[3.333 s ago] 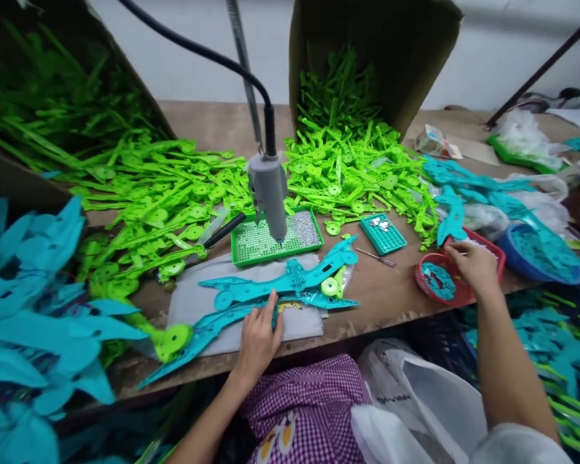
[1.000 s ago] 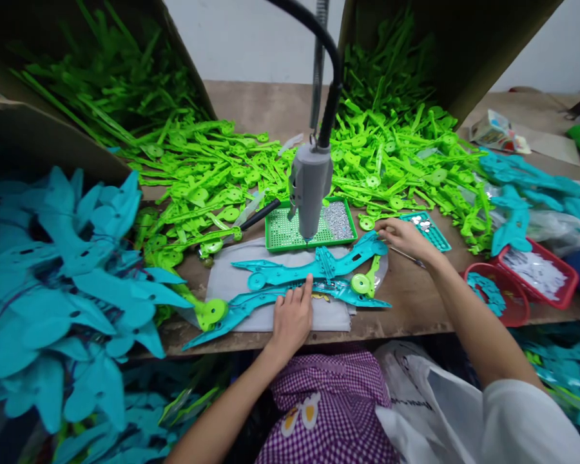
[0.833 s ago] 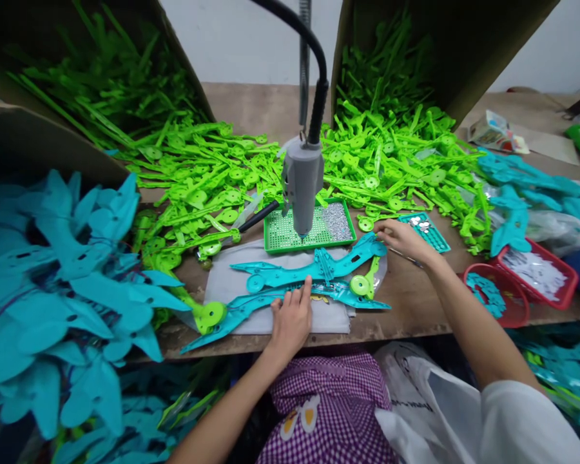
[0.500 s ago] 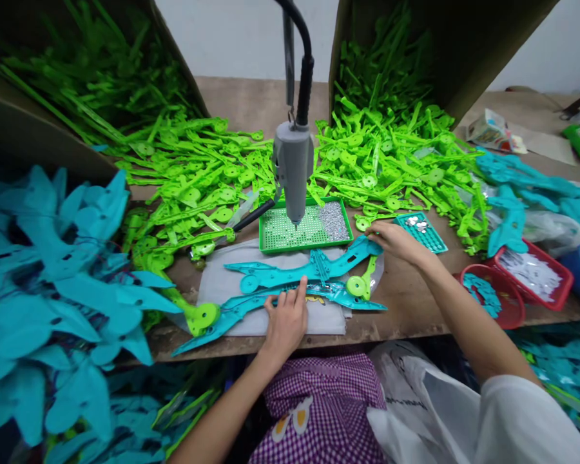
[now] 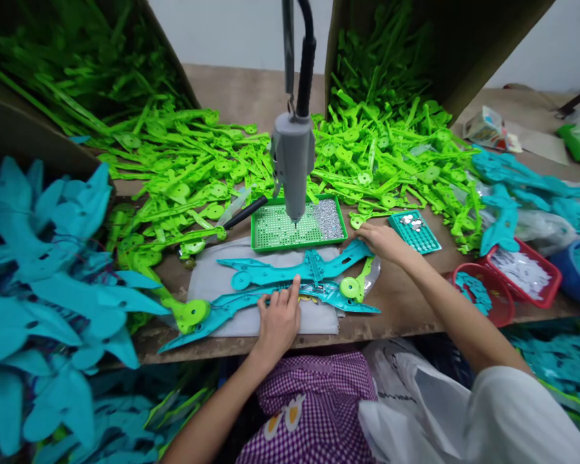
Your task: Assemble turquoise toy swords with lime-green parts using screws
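Two long turquoise plastic parts lie side by side on a grey cloth (image 5: 314,325). My left hand (image 5: 279,316) rests on the lower turquoise part (image 5: 227,309), its index finger stretched to the edge of the upper turquoise part (image 5: 270,274) and its other fingers bent. At the upper part's right end, my right hand (image 5: 386,243) is closed in a pinch, fingertips partly hidden. A lime green arm with a round disc (image 5: 350,288) sits by the right ends, and another lime green disc piece (image 5: 192,314) touches the lower part's left end.
A grey electric screwdriver (image 5: 294,161) hangs above a green tray (image 5: 265,241) of small screws. Lime green parts (image 5: 217,167) are heaped behind, turquoise parts (image 5: 43,277) at left. A small teal tray (image 5: 428,243) and red containers (image 5: 497,316) stand at right.
The whole view has shifted slightly, so things appear a little further left. Both hands keep nearly the same pose on the turquoise parts.
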Demonstrator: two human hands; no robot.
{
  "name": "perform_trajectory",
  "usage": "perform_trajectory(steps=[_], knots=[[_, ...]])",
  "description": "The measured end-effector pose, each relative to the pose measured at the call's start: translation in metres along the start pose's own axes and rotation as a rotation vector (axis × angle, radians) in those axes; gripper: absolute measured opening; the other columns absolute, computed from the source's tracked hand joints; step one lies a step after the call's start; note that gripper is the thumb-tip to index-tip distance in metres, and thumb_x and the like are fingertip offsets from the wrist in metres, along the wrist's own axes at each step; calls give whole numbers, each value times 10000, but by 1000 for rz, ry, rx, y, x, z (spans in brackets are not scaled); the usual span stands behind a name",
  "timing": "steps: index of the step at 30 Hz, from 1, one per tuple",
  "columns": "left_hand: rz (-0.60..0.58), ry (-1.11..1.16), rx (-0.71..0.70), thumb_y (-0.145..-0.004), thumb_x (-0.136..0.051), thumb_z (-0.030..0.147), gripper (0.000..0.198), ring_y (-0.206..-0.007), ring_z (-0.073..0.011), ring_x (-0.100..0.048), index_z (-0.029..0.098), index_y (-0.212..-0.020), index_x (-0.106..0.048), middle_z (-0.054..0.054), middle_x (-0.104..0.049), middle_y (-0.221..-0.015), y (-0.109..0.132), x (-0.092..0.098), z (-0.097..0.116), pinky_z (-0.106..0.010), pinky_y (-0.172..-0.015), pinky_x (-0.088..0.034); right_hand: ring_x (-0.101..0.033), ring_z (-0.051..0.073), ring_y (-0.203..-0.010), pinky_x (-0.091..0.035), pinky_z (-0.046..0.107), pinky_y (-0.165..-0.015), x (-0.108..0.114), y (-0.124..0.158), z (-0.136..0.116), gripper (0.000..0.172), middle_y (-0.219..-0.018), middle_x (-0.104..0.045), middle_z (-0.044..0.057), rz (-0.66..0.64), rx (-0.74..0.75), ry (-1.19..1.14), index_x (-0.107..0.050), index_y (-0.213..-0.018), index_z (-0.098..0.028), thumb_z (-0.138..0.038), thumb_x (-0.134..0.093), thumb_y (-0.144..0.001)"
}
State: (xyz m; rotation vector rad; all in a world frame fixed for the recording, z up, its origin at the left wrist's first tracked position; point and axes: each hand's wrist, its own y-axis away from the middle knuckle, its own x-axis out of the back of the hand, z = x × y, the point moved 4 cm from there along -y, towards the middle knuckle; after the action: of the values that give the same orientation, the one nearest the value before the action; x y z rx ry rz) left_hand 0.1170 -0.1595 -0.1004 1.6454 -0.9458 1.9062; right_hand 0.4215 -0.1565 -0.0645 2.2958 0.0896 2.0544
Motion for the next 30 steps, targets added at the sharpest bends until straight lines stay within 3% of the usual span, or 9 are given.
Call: perform_trajectory(steps=[3,5,8,9,12,16,25,28,30], knots=[[5,3,-9,-926,-404,181,548,-838,-219,-497,161,-1466,-312,-78,-580,-874,0,0,0,-413,-856,-324,-632,213,-904,-463,298,-749,7,17,-3,300,-1055,-662,94,147,-31,-166,-637,-1130,-225,-218,-435,-909],[7,-7,-18,-922,-414,176,551,-833,-219,-496,168,-1464,-316,-73,-577,-870,1,-1,-1,-412,-849,-329,-622,217,-980,-469,315,-819,17,31,11,334,-1106,-661,89,323,-94,-293,-599,-1207,-226,-294,-430,-927],[7,-29,-28,-919,-424,172,549,-830,-218,-494,169,-1459,-328,-66,-573,-869,1,0,-1,-412,-839,-338,-630,228,-945,-466,337,-811,33,54,68,362,-1081,-679,116,600,-426,-312,-615,-1188,-176,-327,-413,-929],[9,-34,-28,-918,-426,171,547,-831,-218,-493,164,-1457,-331,-65,-572,-871,1,0,-1,-412,-837,-340,-632,240,-899,-460,346,-783,35,61,93,354,-1026,-689,137,614,-574,-251,-649,-1131,-149,-313,-417,-920],[17,-36,-33,-918,-430,171,548,-826,-214,-492,156,-1456,-328,-59,-569,-870,0,1,-2,-408,-832,-345,-606,300,-901,-405,383,-753,33,73,161,316,-974,-682,206,371,-840,28,-710,-993,-100,-256,-465,-870],[35,-32,-52,-914,-435,162,560,-815,-212,-493,155,-1460,-314,-55,-564,-855,1,0,-2,-402,-823,-353,-521,314,-1066,-304,429,-808,24,74,211,351,-1082,-634,257,163,-856,234,-710,-983,-63,-228,-411,-902],[1,12,-34,-898,-427,137,602,-849,-221,-492,154,-1476,-258,-68,-580,-925,3,2,3,-401,-834,-353,-599,369,-951,-233,527,-787,4,54,227,178,-823,-653,315,13,-907,184,-709,-784,-54,-215,-633,-776],[-49,44,-18,-893,-421,139,610,-871,-224,-492,143,-1477,-245,-78,-588,-982,4,4,5,-404,-835,-354,-597,424,-998,-246,567,-756,7,57,233,160,-842,-647,333,62,-1098,67,-646,-609,-129,-223,-690,-731],[-83,67,-6,-895,-420,157,607,-885,-227,-493,137,-1475,-243,-82,-589,-1000,4,5,6,-406,-837,-356,-552,475,-1071,-234,608,-740,15,59,225,331,-874,-615,388,169,-1166,-18,-537,-444,-148,-242,-706,-713]])
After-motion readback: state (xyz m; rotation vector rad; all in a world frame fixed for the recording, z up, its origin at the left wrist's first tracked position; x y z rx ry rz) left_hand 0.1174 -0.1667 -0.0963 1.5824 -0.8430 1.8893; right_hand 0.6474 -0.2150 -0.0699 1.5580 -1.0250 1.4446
